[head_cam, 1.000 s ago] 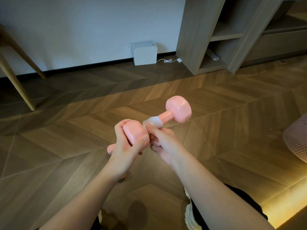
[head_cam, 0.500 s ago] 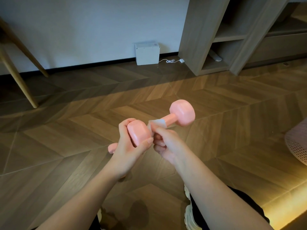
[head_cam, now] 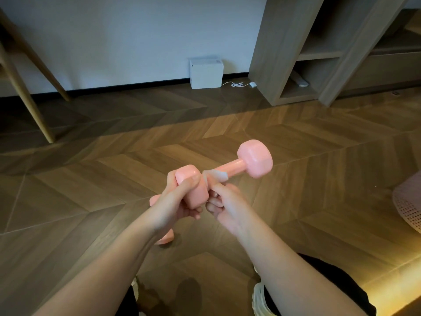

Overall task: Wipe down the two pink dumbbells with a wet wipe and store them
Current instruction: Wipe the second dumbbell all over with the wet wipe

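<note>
A person holds a pink dumbbell (head_cam: 230,166) up in the air above the wooden floor (head_cam: 319,144). The left hand (head_cam: 176,202) is wrapped tight around the near end of it. The thumb lies across the top of that end, and the fingers curl under it. The far end sticks out up and to the right, with the thin bar between the two ends.

The right hand (head_cam: 224,207) is just beside the left one. Its fingers are pinched together on a white wet wipe (head_cam: 216,179). The wipe is pressed around the bar, close to the near end.

A second pink dumbbell (head_cam: 163,239) lies on the floor below the left wrist. The arm hides most of it, so only small pink bits show on each side.

Far back by the wall sits a white box (head_cam: 206,74) with a white cable (head_cam: 239,84) next to it. To the right of the box stands a wooden shelf unit (head_cam: 319,53). Slanted wooden legs (head_cam: 27,99) show at the far left. A pink woven thing (head_cam: 409,201) peeks in at the right edge. The person's white shoes (head_cam: 259,297) show at the bottom.
</note>
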Motion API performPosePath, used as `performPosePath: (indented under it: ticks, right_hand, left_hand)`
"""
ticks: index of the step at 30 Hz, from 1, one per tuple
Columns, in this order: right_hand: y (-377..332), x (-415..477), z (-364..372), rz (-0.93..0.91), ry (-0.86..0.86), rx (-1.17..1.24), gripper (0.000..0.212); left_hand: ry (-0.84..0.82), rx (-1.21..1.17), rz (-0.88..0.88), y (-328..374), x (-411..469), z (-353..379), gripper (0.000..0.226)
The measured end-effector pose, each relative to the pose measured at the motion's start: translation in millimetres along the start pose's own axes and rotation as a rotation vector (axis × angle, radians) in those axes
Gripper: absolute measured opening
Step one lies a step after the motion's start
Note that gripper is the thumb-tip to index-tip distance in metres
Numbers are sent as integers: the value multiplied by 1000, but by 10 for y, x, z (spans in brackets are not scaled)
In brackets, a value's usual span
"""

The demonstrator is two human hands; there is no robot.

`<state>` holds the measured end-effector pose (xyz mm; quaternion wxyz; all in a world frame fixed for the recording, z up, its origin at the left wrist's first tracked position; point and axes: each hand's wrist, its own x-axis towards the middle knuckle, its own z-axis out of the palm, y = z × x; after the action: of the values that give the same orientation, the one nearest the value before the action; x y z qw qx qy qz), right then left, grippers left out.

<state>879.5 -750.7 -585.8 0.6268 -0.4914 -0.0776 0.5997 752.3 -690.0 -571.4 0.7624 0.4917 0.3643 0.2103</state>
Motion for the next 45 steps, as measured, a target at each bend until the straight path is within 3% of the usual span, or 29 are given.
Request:
performPosePath:
  ticks: [5,11,13,20,33,36,40,45]
  right_hand:
    - [-216,75,-85,-84,74,141,9]
    - [-391,99,-188,-135,23,226,32]
    - [-380,115,-175,-112,49,277,17]
    - [-402,79,-155,10,238,429,17]
    - [-377,54,-253,-12,227,302,24]
    - [-331,24,-237,-87,144,156,16]
    - [4,-43,-55,-15,54,-78,23]
    - [-137,25,-10,-76,167,90,14]
  left_hand:
    - [41,-123,-39,17,3,28,71]
    - [-17,-238,-76,21,-52,-13,52]
    - [14,-233,-73,18,-49,-4,61]
    - [75,-202,-90,-35,-37,63,78]
    - [59,-154,-92,-32,-53,84,78]
    - [25,-181,-105,-30,-74,69,78]
    - [-19,-198,-91,-19,-52,40,80]
    - [19,-141,-48,-24,-11,44,73]
